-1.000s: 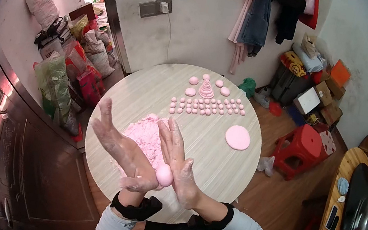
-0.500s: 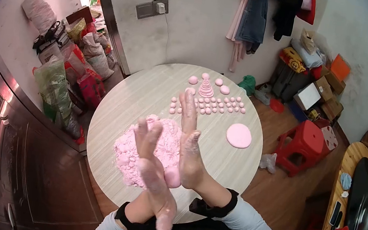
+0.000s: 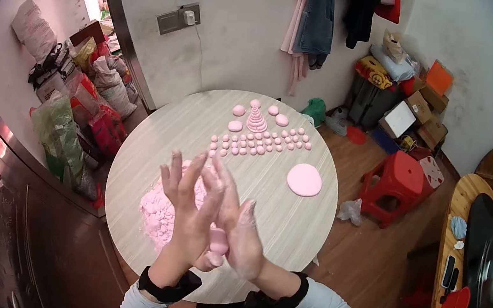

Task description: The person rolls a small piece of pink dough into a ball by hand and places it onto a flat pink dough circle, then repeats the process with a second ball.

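A lump of pink dough (image 3: 218, 240) is pressed between the heels of my two palms above the near part of the round table (image 3: 254, 187). My left hand (image 3: 189, 212) is on the dough's left side, its fingers stretched upward and spread. From the right, my right hand (image 3: 241, 237) bears against the lump, with its fingers long and partly behind the left ones. White powder coats the skin of both. Crumbly pink dough (image 3: 156, 214) lies in a heap behind and left of my left hand, partly hidden by it.
Farther back stand rows of small pink balls (image 3: 261, 143), a stacked pink cone (image 3: 256, 119) and several larger lumps. A flat pink disc (image 3: 305, 180) lies at the right. Beyond the table are a red stool (image 3: 394, 180) and piled bags (image 3: 99, 89).
My left hand has risen and turned, from lying lower with its thumb toward me to standing against the right one. The dough lump stays between the palms. The whole view has shifted slightly.
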### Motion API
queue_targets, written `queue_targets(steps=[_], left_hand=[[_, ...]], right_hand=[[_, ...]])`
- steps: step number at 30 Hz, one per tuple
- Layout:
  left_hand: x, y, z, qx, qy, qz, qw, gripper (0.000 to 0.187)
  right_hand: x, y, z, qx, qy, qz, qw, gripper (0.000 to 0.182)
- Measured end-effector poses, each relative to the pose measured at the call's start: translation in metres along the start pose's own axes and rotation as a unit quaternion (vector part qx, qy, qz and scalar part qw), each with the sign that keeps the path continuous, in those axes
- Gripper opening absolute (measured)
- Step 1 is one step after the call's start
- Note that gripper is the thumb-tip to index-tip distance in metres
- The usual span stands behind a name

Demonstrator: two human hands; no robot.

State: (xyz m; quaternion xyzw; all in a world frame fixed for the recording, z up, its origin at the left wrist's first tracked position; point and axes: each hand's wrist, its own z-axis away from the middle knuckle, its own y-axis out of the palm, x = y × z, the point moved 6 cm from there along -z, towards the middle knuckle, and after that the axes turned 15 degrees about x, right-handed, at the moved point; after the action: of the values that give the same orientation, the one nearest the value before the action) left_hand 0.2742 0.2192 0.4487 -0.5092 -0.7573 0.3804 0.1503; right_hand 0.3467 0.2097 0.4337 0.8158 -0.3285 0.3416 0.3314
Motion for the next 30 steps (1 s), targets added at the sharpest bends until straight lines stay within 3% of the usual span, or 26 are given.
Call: queue_targets(steps=[3,5,8,11,12,15,17,19,20,21,23,25,26,27,29,30], left_hand=[[-0.038,0.013,0.007,0.055,0.069,0.103,0.991,0.091],[-0.045,0.007,0.003,0.022,0.094,0.138,0.986,0.090],[-0.001,0.006,0.000,-0.008,-0.062,0.124,0.990,0.088],[0.000,0.017,0.003,0.058,-0.091,0.072,0.992,0.086],[-0.017,0.020,0.005,0.070,-0.035,0.083,0.993,0.085],[-0.022,0.010,-0.007,0.032,-0.025,0.135,0.990,0.085],[0.007,0.012,-0.008,0.014,-0.051,0.105,0.993,0.084],[0.034,0.016,0.002,0.014,-0.151,0.115,0.982,0.082],[0.027,0.022,0.004,0.082,-0.167,0.080,0.979,0.080],[0.012,0.029,0.008,0.095,-0.103,0.068,0.988,0.080],[-0.014,0.023,0.005,0.067,-0.032,0.129,0.989,0.077],[0.003,0.017,-0.002,0.032,-0.064,0.154,0.985,0.076],[0.014,0.012,-0.004,-0.002,-0.095,0.177,0.980,0.075],[0.020,0.013,-0.001,-0.006,-0.094,0.175,0.980,0.075],[0.033,0.025,0.011,0.036,-0.151,0.143,0.978,0.073],[0.022,0.037,0.016,0.105,-0.154,0.099,0.977,0.076]], right_hand=[[-0.018,-0.032,-0.007,-0.067,-0.006,-0.085,0.994,0.079],[-0.049,-0.036,-0.002,-0.069,0.022,-0.079,0.994,0.078],[-0.040,-0.016,0.004,-0.063,0.058,-0.096,0.992,0.076],[-0.027,-0.021,-0.005,-0.065,0.016,-0.145,0.987,0.074],[-0.033,-0.033,-0.010,-0.081,-0.002,-0.166,0.983,0.074],[-0.054,-0.039,-0.010,-0.088,-0.017,-0.204,0.975,0.072],[-0.052,-0.017,0.000,-0.079,0.072,-0.176,0.979,0.071],[-0.047,-0.018,0.002,-0.074,0.080,-0.209,0.972,0.072],[-0.040,-0.024,-0.006,-0.087,0.038,-0.257,0.962,0.072],[-0.035,-0.029,-0.009,-0.101,-0.007,-0.304,0.947,0.072],[-0.058,-0.030,-0.001,-0.083,0.027,-0.240,0.967,0.073],[-0.076,-0.026,0.004,-0.033,0.099,-0.104,0.989,0.074],[-0.075,-0.018,0.007,-0.062,0.131,-0.184,0.972,0.075],[-0.076,-0.018,0.013,-0.066,0.140,-0.176,0.972,0.075],[-0.050,-0.021,0.007,-0.089,0.108,-0.190,0.972,0.075],[-0.052,-0.022,0.008,-0.092,0.104,-0.192,0.971,0.075]])
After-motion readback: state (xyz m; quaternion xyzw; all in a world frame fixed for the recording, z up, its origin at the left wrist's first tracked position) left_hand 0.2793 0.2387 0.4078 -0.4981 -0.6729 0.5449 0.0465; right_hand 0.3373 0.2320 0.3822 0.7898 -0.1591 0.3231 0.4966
